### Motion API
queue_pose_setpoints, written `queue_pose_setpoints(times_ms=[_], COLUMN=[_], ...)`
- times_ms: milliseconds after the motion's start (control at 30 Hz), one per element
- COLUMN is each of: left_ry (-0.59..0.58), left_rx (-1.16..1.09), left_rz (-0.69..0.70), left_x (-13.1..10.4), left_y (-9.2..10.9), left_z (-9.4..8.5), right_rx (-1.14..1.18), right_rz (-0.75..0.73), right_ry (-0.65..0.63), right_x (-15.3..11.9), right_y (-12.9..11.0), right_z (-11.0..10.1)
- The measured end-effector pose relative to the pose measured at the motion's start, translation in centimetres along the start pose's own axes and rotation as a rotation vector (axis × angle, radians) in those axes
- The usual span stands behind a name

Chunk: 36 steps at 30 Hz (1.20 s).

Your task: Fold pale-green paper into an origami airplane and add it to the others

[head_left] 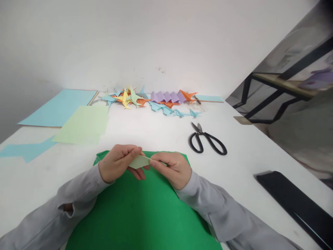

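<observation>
A small folded piece of pale green paper (139, 162) is held between my two hands, above a green sheet (140, 211) on the table. My left hand (119, 162) pinches its left end, thumb on top and fingers underneath. At the pointed right end, my right hand (174, 168) grips the paper between thumb and fingers. Part of the paper is hidden behind the fingers of both hands.
Black-handled scissors (205, 139) lie to the right. Blue sheets (61, 107), a light green sheet (83, 125) and a blue scrap (28, 149) lie left. Folded paper figures (127, 98) line the wall. A long black object (296, 205) rests at the right.
</observation>
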<state>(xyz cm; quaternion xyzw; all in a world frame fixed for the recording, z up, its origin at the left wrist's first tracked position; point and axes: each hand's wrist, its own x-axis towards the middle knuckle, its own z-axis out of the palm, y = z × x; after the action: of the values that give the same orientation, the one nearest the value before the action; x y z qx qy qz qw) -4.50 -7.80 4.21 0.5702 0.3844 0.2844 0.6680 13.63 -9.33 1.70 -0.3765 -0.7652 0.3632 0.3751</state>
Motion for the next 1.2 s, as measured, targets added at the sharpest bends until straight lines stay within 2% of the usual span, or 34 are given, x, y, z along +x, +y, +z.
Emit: queue_pose_setpoints(times_ms=[133, 300, 533, 700, 967, 1200], left_ry=[0.112, 0.213, 0.2, 0.197, 0.146, 0.115], left_rx=[0.014, 0.093, -0.032, -0.041, 0.278, 0.546], left_rz=[0.071, 0.169, 0.199, 0.211, 0.404, 0.461], left_x=[0.1, 0.4, 0.6, 0.7, 0.5, 0.4], left_y=[-0.2, -0.7, -0.9, -1.0, -1.4, -1.4], left_z=[0.0, 0.0, -0.2, -0.3, 0.3, 0.4], right_rx=[-0.04, -0.125, -0.28, -0.354, -0.486, -0.535], right_rz=[-0.021, -0.115, -0.263, -0.319, -0.428, -0.41], right_ry=[0.026, 0.043, 0.067, 0.079, 0.068, 0.071], right_x=[0.0, -0.1, -0.2, -0.2, -0.2, -0.3], right_y=[0.1, 0.2, 0.2, 0.5, 1.1, 1.4], right_z=[0.0, 0.1, 0.2, 0.3, 0.5, 0.6])
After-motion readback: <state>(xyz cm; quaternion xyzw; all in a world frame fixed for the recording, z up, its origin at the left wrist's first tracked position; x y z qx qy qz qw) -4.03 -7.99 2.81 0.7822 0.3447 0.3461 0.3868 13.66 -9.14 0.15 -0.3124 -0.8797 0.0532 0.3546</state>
